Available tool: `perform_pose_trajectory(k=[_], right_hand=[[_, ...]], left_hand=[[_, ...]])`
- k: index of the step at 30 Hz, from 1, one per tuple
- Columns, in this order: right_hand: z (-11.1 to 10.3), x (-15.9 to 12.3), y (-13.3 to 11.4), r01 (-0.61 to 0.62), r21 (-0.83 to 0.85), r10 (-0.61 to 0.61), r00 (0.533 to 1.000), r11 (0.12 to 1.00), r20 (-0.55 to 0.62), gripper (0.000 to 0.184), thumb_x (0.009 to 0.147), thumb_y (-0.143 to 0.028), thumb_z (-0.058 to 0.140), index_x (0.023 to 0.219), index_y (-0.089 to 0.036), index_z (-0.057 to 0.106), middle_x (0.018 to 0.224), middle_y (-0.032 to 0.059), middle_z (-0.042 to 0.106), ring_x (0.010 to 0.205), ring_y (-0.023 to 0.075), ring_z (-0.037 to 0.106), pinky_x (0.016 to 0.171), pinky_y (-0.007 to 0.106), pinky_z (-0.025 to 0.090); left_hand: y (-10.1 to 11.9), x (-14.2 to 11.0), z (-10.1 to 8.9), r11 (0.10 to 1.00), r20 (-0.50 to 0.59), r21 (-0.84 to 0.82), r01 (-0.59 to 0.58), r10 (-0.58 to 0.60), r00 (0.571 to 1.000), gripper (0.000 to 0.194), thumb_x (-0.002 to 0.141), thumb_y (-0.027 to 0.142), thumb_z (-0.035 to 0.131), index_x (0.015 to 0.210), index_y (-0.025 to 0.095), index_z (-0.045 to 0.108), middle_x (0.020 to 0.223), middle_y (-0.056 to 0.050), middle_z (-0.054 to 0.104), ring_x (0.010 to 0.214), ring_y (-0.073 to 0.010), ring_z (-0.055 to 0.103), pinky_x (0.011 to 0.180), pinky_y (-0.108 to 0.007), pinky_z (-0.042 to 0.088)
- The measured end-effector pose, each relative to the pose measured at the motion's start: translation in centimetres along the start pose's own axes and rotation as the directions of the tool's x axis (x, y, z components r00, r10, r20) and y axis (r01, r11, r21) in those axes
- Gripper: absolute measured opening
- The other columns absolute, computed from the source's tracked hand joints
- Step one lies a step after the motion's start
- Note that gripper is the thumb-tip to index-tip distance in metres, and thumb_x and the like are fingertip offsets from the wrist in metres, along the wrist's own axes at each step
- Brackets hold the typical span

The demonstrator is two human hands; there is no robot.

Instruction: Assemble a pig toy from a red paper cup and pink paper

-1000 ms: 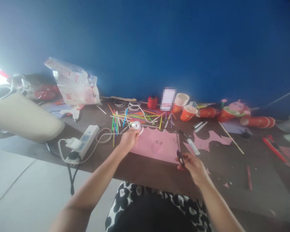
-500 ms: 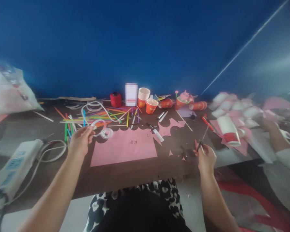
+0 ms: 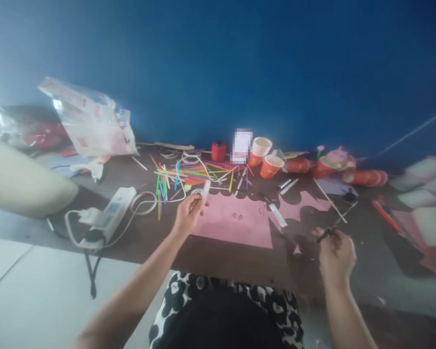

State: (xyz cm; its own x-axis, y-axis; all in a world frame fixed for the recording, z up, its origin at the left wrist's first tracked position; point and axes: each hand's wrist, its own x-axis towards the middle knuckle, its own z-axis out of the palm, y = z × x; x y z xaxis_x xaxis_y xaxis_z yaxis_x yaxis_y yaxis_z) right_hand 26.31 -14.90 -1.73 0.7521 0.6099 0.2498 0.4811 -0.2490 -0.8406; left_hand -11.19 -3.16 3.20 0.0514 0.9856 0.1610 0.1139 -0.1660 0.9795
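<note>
My left hand (image 3: 188, 212) pinches a small white tape roll (image 3: 203, 190) just above the left edge of a pink paper sheet (image 3: 236, 220). Over the table's front right, my right hand (image 3: 336, 252) is closed around the dark handles of a pair of scissors (image 3: 339, 220), whose thin blades point up and to the right. The pink sheet lies flat on the dark table (image 3: 218, 252) between my two hands. It has small marks drawn near its middle.
Several coloured sticks (image 3: 189, 177) lie behind the sheet, with white tubing. Red paper cups (image 3: 271, 166) and a red spool (image 3: 218, 151) stand near the blue wall. A white power strip (image 3: 111, 211) with cables sits left. A plastic bag (image 3: 90, 121) lies far left. Pink scraps (image 3: 305, 201) lie right.
The camera has swung back to the left. My left hand has lifted the tape roll toward the sheet's top edge, and my right hand has moved the scissors out to the right.
</note>
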Motion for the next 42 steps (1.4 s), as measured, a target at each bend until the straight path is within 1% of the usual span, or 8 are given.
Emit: perform_pose_trajectory(k=[3, 6, 14, 20, 27, 30, 33, 42], right_hand=[[3.4, -3.5, -4.9, -0.141, 0.350, 0.013, 0.939, 0.926, 0.345, 0.036, 0.077, -0.047, 0.061, 0.100, -0.020, 0.052, 0.090, 0.0079, 0.068, 0.073, 0.0209, 0.068, 0.067, 0.034, 0.053], [6.4, -6.4, -9.1, -0.282, 0.461, -0.085, 0.773, 0.841, 0.629, 0.030, 0.077, -0.043, 0.064, 0.094, -0.020, 0.054, 0.092, 0.0070, 0.069, 0.068, 0.0180, 0.067, 0.058, 0.029, 0.052], [11.5, -7.9, -14.9, -0.625, 0.540, -0.121, 0.585, 0.563, 0.802, 0.035, 0.066, -0.035, 0.075, 0.084, -0.021, 0.048, 0.085, 0.0003, 0.069, 0.047, 0.0087, 0.058, 0.040, 0.020, 0.041], [12.9, -8.7, -16.4, -0.559, 0.565, -0.163, 0.608, 0.607, 0.777, 0.033, 0.065, -0.029, 0.076, 0.079, -0.022, 0.046, 0.063, -0.0068, 0.062, 0.044, 0.0083, 0.055, 0.042, 0.020, 0.044], [11.9, -8.0, -16.2, -0.478, 0.515, -0.252, 0.511, 0.712, 0.822, 0.030, 0.068, -0.033, 0.074, 0.080, -0.020, 0.050, 0.066, -0.0018, 0.065, 0.048, 0.0105, 0.058, 0.041, 0.022, 0.045], [11.5, -7.4, -16.3, -0.453, 0.489, -0.296, 0.431, 0.745, 0.852, 0.028, 0.070, -0.034, 0.073, 0.081, -0.019, 0.052, 0.069, 0.0004, 0.066, 0.048, 0.0104, 0.057, 0.042, 0.022, 0.046], [11.5, -6.9, -16.2, -0.413, 0.461, -0.300, 0.397, 0.785, 0.867, 0.027, 0.070, -0.033, 0.072, 0.085, -0.019, 0.055, 0.073, 0.0019, 0.067, 0.051, 0.0113, 0.059, 0.044, 0.023, 0.048], [12.2, -7.3, -15.3, -0.352, 0.470, -0.225, 0.554, 0.810, 0.802, 0.027, 0.066, -0.024, 0.070, 0.085, -0.019, 0.052, 0.077, -0.0010, 0.061, 0.056, 0.0107, 0.057, 0.049, 0.025, 0.051]], left_hand=[[-0.5, -0.8, 1.0, 0.999, 0.088, -0.007, 0.035, -0.035, 0.996, 0.022, 0.083, 0.038, 0.055, 0.082, 0.017, 0.054, 0.081, -0.005, 0.068, 0.054, -0.0090, 0.057, 0.046, -0.019, 0.040], [-0.6, -1.3, 1.7, 0.998, 0.139, 0.022, 0.055, -0.057, 0.989, 0.023, 0.083, 0.040, 0.054, 0.083, 0.017, 0.054, 0.085, -0.005, 0.068, 0.061, -0.0101, 0.059, 0.050, -0.020, 0.043], [-1.3, -2.1, 2.5, 0.996, 0.213, 0.051, 0.066, -0.076, 0.974, 0.027, 0.082, 0.043, 0.055, 0.082, 0.016, 0.060, 0.081, -0.005, 0.065, 0.065, -0.0125, 0.060, 0.049, -0.020, 0.044], [-2.1, -2.2, 2.9, 0.992, 0.334, 0.120, 0.026, -0.065, 0.940, 0.027, 0.078, 0.041, 0.061, 0.087, 0.016, 0.063, 0.070, -0.002, 0.061, 0.062, -0.0121, 0.057, 0.049, -0.020, 0.039], [-0.9, -0.9, 1.8, 0.987, -0.113, 0.127, -0.101, 0.115, 0.987, 0.027, 0.079, 0.035, 0.059, 0.101, 0.019, 0.056, 0.089, -0.004, 0.060, 0.076, -0.0138, 0.056, 0.062, -0.024, 0.043], [-0.2, -0.2, 1.4, 0.977, 0.082, 0.127, -0.173, 0.163, 0.983, 0.032, 0.082, 0.035, 0.057, 0.110, 0.020, 0.057, 0.112, -0.008, 0.058, 0.102, -0.0202, 0.054, 0.082, -0.032, 0.043], [0.3, 0.3, 1.1, 0.996, 0.290, 0.055, -0.072, 0.053, 0.956, 0.026, 0.083, 0.037, 0.056, 0.096, 0.015, 0.062, 0.094, -0.007, 0.064, 0.090, -0.0192, 0.058, 0.081, -0.032, 0.043], [0.5, -1.1, 1.1, 0.873, 0.440, -0.410, 0.264, -0.064, 0.896, 0.022, 0.074, 0.026, 0.068, 0.082, 0.014, 0.052, 0.068, -0.001, 0.062, 0.065, -0.0109, 0.059, 0.069, -0.025, 0.044]])
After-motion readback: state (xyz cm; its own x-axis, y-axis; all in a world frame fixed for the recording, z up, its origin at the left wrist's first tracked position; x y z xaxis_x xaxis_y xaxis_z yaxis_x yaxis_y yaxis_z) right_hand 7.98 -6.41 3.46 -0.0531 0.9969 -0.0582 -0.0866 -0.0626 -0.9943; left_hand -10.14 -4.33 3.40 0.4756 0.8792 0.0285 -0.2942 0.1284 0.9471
